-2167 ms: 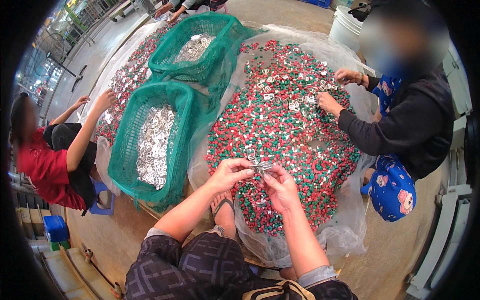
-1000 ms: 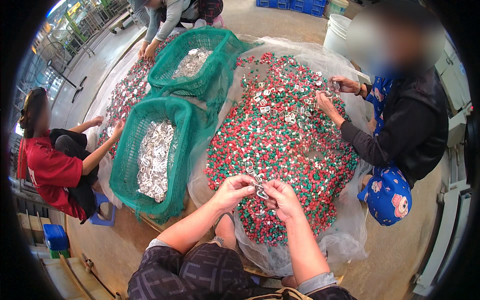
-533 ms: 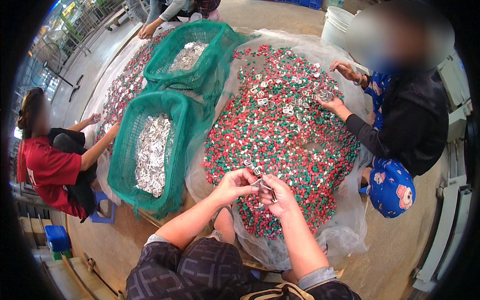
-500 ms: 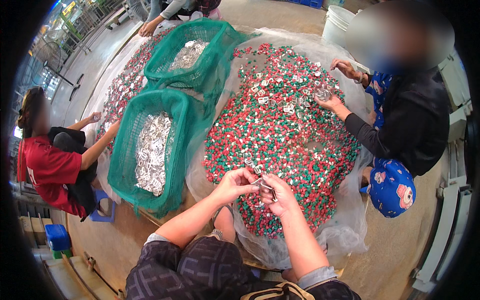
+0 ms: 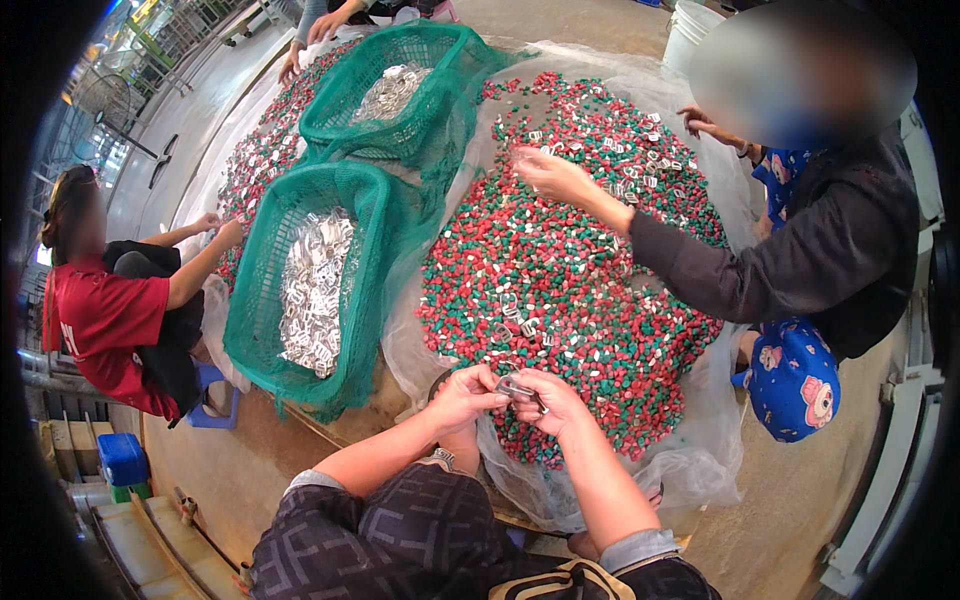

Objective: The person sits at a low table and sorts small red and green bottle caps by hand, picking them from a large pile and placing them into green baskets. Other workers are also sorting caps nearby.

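Note:
Close in front of me, both hands are over the near edge of a wide pile of small red, green and white pellets [image 5: 600, 370]. My left hand [image 5: 464, 398] is closed, thumb and fingertips pinching one side of a small shiny metal buckle-like piece [image 5: 514, 387]. My right hand [image 5: 552, 402] is curled around the other side of it; more metal may be in its palm, but the fingers hide it. Several similar frame-shaped pieces [image 5: 512, 306] lie on the pellets just beyond my hands.
To the left stand a green netted basket [image 5: 375, 215] of metal pieces and a second green basket [image 5: 462, 45] behind it. A co-worker's arm [image 5: 720, 245] reaches over the pile from the right. Another person in red [image 5: 110, 320] sits at far left. Translucent sheeting [image 5: 690, 465] lies under the pellets.
The right-hand co-worker's arm has swung left across the pile, and the metal pieces seen in that palm no longer show. My hands stay together, with the metal piece between them turned slightly.

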A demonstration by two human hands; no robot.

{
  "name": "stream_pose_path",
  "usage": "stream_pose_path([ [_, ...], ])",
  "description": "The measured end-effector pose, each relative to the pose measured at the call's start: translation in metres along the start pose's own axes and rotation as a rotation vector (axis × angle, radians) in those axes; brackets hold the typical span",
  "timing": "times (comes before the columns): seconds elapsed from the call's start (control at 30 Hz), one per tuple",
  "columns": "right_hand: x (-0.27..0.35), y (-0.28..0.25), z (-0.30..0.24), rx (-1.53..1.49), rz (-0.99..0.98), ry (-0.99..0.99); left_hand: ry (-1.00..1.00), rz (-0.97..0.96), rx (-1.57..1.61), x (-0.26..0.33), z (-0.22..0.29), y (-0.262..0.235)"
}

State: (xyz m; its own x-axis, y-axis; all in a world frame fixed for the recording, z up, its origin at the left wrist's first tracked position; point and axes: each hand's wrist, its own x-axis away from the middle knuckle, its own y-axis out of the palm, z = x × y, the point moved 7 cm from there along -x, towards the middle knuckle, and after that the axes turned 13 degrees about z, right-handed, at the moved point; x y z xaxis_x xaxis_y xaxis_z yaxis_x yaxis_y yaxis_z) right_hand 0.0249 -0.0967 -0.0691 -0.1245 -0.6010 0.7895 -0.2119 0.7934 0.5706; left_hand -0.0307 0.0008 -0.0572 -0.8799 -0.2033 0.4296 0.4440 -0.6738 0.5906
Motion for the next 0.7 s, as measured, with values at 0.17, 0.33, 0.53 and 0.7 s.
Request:
stream_pose_path([
  [0.17,0.003,0.012,-0.002,-0.074,-0.134,0.014,-0.108,0.004,0.149,0.004,0.0,0.006],
  [0.33,0.014,0.017,-0.014,-0.04,-0.179,-0.042,-0.116,-0.024,0.225,0.002,0.007,0.019],
  [0.53,0.034,0.02,-0.044,0.343,0.0,-0.317,0.214,-0.094,-0.424,-0.003,0.05,0.029],
  [0.7,0.046,0.039,-0.038,0.066,-0.284,-0.17,0.126,-0.149,-0.136,-0.007,0.052,0.038],
])
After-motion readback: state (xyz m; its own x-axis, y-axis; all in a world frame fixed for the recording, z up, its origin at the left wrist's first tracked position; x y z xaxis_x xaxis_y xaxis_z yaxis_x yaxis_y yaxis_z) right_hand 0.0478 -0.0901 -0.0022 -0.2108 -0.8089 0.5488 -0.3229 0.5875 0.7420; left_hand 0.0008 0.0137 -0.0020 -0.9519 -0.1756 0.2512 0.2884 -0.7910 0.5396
